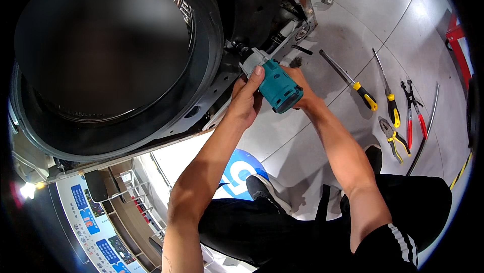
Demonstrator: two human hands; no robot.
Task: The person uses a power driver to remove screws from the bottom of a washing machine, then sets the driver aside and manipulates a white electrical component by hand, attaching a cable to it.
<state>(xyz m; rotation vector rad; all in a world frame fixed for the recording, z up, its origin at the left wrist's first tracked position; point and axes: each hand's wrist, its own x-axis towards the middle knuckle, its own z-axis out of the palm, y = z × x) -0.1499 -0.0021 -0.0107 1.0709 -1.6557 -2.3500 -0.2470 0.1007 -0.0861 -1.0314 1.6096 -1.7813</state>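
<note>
1. Far left: black rubber gasket (121,141) around drum opening.
2. Left hand (246,96) clasps teal power tool (280,87), thumb along housing; tool's socket (244,48) points into machine frame (204,94).
3. Right hand (301,85) behind tool; finger closure hidden, cannot tell. Advice: keep socket straight, brace 2-handed against twist.
4. Right, floor: 2 screwdrivers (365,95).

We hold a teal power tool (280,87) in both hands, our left hand (246,99) with its thumb along the grey nose, our right hand (298,82) partly hidden behind the body. Its black tip points at the metal frame (209,94) beside a round black rubber ring (214,25). To our right, two screwdrivers (366,96), yellow-and-black pliers (392,138), red-handled pliers (410,121) and a thin curved tube (422,146) lie on the tiled floor (360,3).
</note>
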